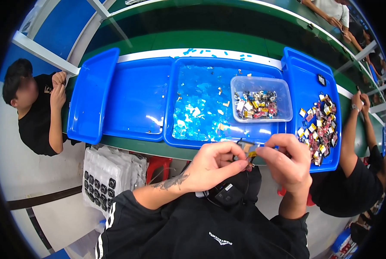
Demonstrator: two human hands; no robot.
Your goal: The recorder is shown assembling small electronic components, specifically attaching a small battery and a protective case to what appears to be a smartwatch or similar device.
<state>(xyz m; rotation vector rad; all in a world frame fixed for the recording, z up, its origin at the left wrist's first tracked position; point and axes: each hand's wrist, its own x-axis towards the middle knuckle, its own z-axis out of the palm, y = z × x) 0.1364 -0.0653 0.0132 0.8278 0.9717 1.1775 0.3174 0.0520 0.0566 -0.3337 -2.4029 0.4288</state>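
Close in front of my chest, both hands meet over a small electronic module (250, 149) with a dark edge, a pale part and a yellow-taped part. My left hand (216, 166) pinches it from the left between thumb and fingers. From the right, the thumb and forefinger of my right hand (288, 160) close on its yellow and silvery side. My fingertips cover much of the piece, so its exact kind is hard to make out. Just beyond the hands, a clear plastic box (291, 105) holds a heap of similar small parts (260, 107).
The box stands in a blue tray (170, 125) strewn with bits of blue film. More blue trays (137, 99) lie leftward. On the right, another tray (305, 71) holds many small circuit pieces (320, 129). Stacked white packs (100, 177) stand lower left. People sit at both sides.
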